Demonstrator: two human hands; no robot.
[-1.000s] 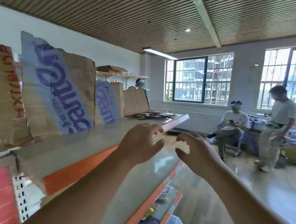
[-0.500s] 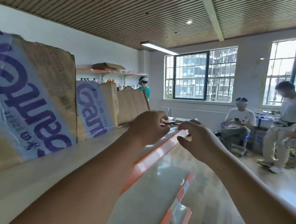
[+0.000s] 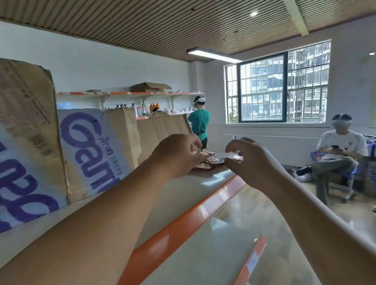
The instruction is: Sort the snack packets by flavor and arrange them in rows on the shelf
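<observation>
Head view: the snack packets [image 3: 209, 161] lie in 1 small loose heap at the far end of the top shelf [image 3: 188, 220], shiny, brownish and overlapping each other. No row and no separate flavor groups are visible, so I judge that the sorting is only at its beginning and nearly all is left. The left hand [image 3: 179, 156] has its fingers curled onto the near side of the heap and seems to pinch a packet. The right hand [image 3: 248, 160] hovers at the other side with bent fingers; whether it grasps anything I cannot tell. Cardboard sheets [image 3: 98, 144] stand along the back of the shelf and limit the depth for rows. Farther away a person in a green shirt [image 3: 200, 119] stands, and 1 seated person [image 3: 339, 149] is near the windows [image 3: 266, 92].
</observation>
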